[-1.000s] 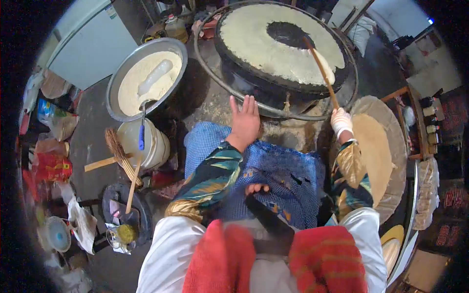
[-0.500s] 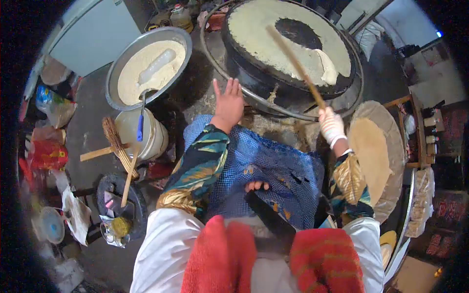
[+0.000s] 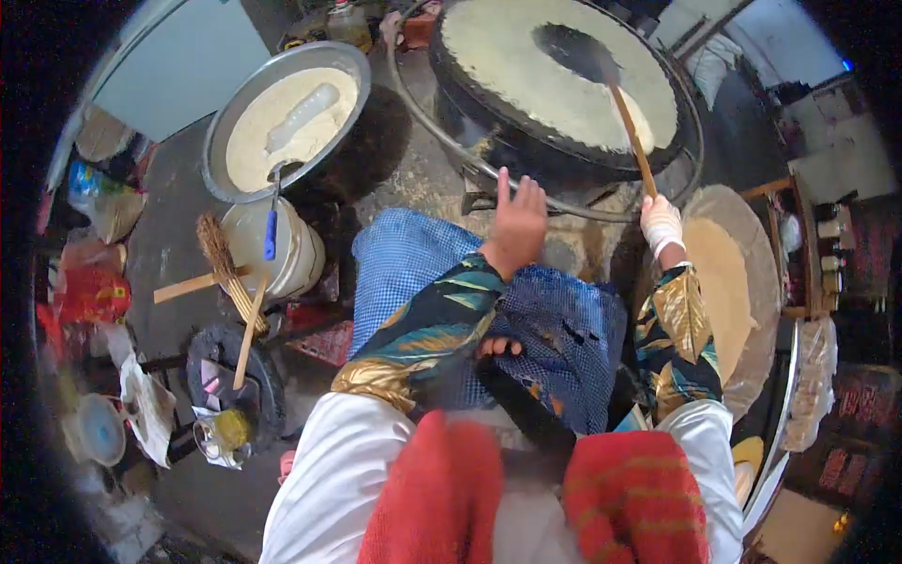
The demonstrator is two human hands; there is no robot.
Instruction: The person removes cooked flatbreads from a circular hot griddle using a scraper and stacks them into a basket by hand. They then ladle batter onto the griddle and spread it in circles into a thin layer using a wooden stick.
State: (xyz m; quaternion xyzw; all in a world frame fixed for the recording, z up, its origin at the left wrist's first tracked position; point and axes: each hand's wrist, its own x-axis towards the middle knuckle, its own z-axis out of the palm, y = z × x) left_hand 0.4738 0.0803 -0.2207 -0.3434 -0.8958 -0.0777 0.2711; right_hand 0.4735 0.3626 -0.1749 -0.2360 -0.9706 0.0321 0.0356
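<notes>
My gloved right hand (image 3: 662, 226) is closed round the lower end of a wooden stick (image 3: 633, 137). The stick's far end lies by a strip of thick batter (image 3: 639, 117) on the round griddle (image 3: 470, 99), beside the dark bare patch. A pale batter layer (image 3: 507, 66) covers most of the griddle. My bare left hand (image 3: 520, 224) has its fingers stretched out and holds nothing; its fingertips are at the near side of the metal ring (image 3: 442, 141) around the griddle. Whether they touch the ring I cannot tell.
A metal basin (image 3: 218, 169) of batter with a ladle stands at the left, above a white bucket (image 3: 303, 249) with a brush (image 3: 218, 249) across it. At the right is a round tray (image 3: 763, 282) holding a tan flat sheet. Blue checked cloth (image 3: 404, 263) covers my lap.
My left hand has moved right along the ring. The stick swung left across the griddle, then back right to the batter strip. My right hand moved slightly right.
</notes>
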